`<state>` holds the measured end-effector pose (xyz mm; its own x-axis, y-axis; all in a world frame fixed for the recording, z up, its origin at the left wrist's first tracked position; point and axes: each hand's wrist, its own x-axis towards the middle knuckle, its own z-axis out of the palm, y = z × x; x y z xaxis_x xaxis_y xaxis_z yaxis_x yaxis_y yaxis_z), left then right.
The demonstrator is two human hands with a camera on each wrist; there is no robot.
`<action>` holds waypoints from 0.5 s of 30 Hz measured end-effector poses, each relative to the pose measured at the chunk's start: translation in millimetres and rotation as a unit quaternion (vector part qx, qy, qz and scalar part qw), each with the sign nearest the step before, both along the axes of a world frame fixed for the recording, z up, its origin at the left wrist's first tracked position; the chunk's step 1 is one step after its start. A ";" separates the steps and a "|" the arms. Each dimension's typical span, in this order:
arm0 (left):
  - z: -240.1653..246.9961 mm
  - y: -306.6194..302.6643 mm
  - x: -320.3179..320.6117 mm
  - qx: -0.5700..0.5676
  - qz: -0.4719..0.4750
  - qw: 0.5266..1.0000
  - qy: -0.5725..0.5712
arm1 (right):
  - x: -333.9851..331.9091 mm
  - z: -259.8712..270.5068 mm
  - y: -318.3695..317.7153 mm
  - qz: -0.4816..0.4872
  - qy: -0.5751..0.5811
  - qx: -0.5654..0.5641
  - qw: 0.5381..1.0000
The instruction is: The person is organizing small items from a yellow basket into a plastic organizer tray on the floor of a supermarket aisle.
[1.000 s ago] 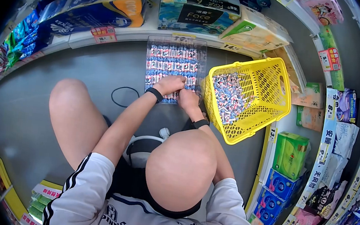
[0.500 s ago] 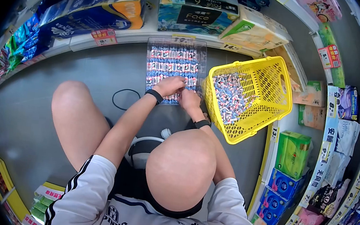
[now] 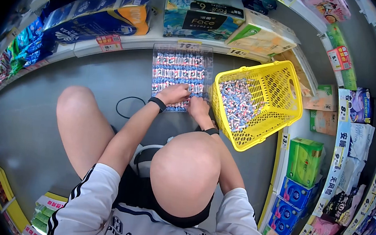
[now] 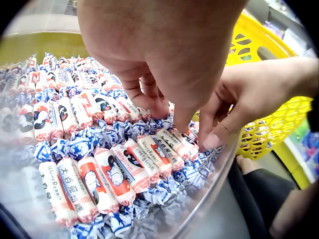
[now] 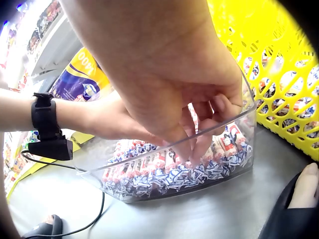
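Note:
Rows of wrapped candies (image 4: 107,174) fill a clear plastic box (image 3: 160,50) on the floor. Over its near right part are both hands, close together. My left hand (image 3: 174,94) has its fingers bent down at the candies; whether they pinch one is hidden. At the near right corner, my right hand (image 3: 198,107) reaches inside the wall, thumb and fingers around a candy (image 5: 193,117) partly seen between them. Right of the box, a yellow basket (image 3: 283,100) leans tilted, with many loose candies (image 3: 238,100) in it.
Shelves with tissue packs (image 3: 202,20) curve behind the box, and more packs (image 3: 304,162) stand along the right. A thin black cord loop (image 3: 120,106) lies left of the box. My bent knees are close on the near side.
The box and basket sit slightly differently in the head view as it shifts. Both hands stay at the same part of the box, their fingers moving only slightly.

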<state>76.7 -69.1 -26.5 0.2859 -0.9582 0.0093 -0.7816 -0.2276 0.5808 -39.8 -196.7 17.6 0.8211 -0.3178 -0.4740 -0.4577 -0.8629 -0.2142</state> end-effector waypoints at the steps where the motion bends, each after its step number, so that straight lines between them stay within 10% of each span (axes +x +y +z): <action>1: 1.5 1.0 0.0 -0.001 0.000 1.000 -0.001 | 0.1 0.9 -0.2 -0.005 -0.001 -0.010 1.000; 15: 112.9 -12.5 7.6 -0.214 0.066 0.975 -0.010 | -35.5 64.0 -11.5 -0.087 -0.186 0.115 0.972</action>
